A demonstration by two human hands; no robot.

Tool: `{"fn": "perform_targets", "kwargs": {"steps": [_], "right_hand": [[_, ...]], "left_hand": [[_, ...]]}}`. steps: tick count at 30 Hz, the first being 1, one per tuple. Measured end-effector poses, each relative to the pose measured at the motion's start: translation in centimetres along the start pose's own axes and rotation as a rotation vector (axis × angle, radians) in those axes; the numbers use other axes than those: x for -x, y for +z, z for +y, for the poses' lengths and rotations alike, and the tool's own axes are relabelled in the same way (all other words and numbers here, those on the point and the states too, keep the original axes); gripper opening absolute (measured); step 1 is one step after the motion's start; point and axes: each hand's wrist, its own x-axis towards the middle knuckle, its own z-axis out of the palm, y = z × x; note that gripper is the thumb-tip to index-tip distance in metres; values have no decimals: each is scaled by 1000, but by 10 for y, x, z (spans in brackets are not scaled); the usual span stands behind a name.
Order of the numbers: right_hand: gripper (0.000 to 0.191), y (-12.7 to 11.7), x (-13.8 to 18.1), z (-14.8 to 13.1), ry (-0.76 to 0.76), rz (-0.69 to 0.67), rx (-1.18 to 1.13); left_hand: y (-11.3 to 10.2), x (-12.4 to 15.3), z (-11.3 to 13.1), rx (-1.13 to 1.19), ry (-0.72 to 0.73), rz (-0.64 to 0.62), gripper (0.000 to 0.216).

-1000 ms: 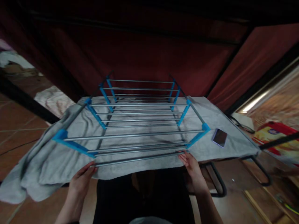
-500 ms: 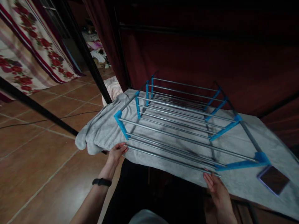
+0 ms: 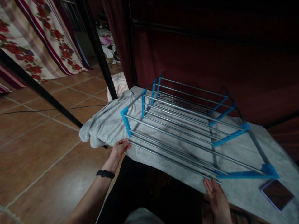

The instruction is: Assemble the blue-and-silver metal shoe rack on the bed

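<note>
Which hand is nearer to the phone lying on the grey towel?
Right. The right hand is at the near rod of the rack, left of the phone; the left hand is at that rod's opposite end, farther left.

View swung left, floral curtain now in sight, rack and phone shifted rightward in frame

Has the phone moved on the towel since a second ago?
No. The phone still lies on the grey towel beside the blue rack corner; only the camera turned.
</note>
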Motion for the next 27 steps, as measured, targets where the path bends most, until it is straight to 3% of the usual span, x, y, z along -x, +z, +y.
{"fn": "perform_targets", "kwargs": {"steps": [27], "right_hand": [[29,3,1,0,6,-17,21]], "left_hand": [[2,7,0,-19,28,26,21]]}}
